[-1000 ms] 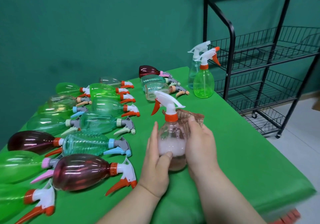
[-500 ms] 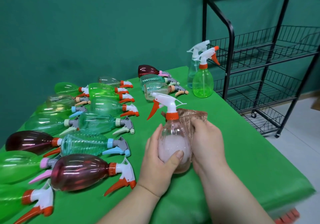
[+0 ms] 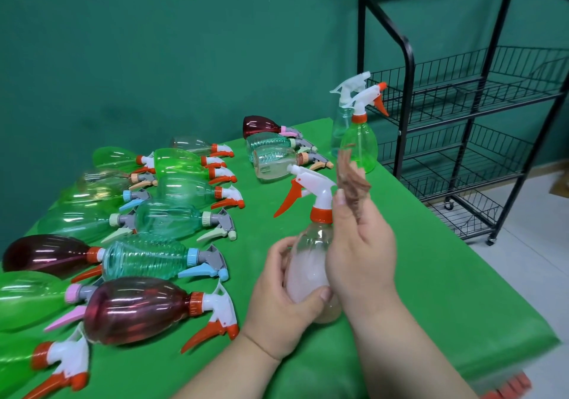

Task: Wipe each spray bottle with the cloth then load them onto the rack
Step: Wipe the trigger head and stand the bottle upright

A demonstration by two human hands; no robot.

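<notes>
My left hand (image 3: 284, 303) grips clear spray bottle (image 3: 311, 263) upright over green table (image 3: 431, 291). Right hand (image 3: 361, 254) pinches brown cloth (image 3: 351, 180) beside its neck. Black rack (image 3: 480, 127) stands right of table w/ bare shelves.

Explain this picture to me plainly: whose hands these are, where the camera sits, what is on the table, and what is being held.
The camera sits on a person's head, looking down at their own bare hands. The left hand grips a clear spray bottle upright. The right hand holds a brown cloth up near the bottle's neck. Many more spray bottles, such as a dark red bottle, lie on the green table. Two stand at the far edge, one a green bottle. The black wire rack beside the table holds no bottles that I can see.
</notes>
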